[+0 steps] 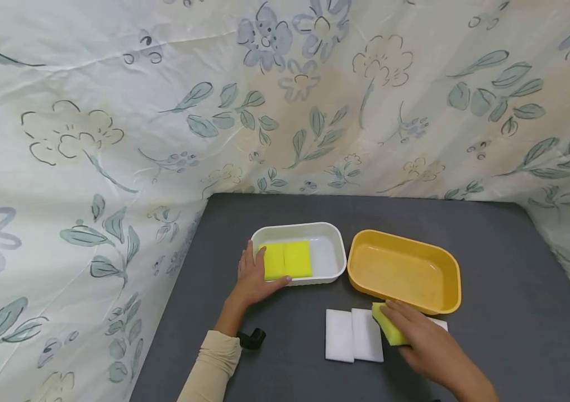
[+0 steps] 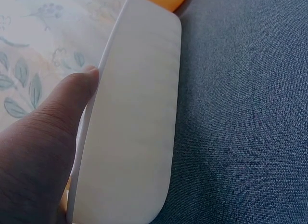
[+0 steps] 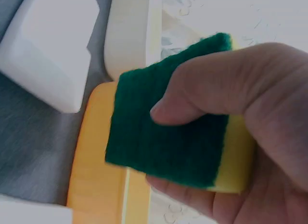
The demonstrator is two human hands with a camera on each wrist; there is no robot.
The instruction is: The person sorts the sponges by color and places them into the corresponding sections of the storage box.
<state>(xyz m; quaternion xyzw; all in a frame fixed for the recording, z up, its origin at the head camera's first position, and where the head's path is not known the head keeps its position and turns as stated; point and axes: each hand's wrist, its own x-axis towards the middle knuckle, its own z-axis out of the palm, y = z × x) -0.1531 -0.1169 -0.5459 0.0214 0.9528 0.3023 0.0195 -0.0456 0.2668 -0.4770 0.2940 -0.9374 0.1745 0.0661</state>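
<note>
My right hand [image 1: 428, 343] pinches a sponge [image 3: 168, 123] with a yellow foam side and a green scouring side, the thumb across the green face. It is over the table just in front of the yellow tray [image 1: 453, 279]. My left hand [image 1: 255, 282] rests at the near left corner of a white tray [image 1: 327, 251], its thumb touching the near rim. Inside that tray two yellow sponges [image 1: 285, 259] lie side by side at the left. Two white sponge-like blocks [image 1: 352, 335] lie left of my right hand, and another white block [image 1: 440, 323] is mostly hidden behind it.
The white tray and yellow tray stand side by side on a dark grey cloth-covered table [image 1: 275, 209]. A floral curtain [image 1: 164, 139] hangs along the back and left side. A black strap piece [image 1: 252, 339] sits at my left wrist.
</note>
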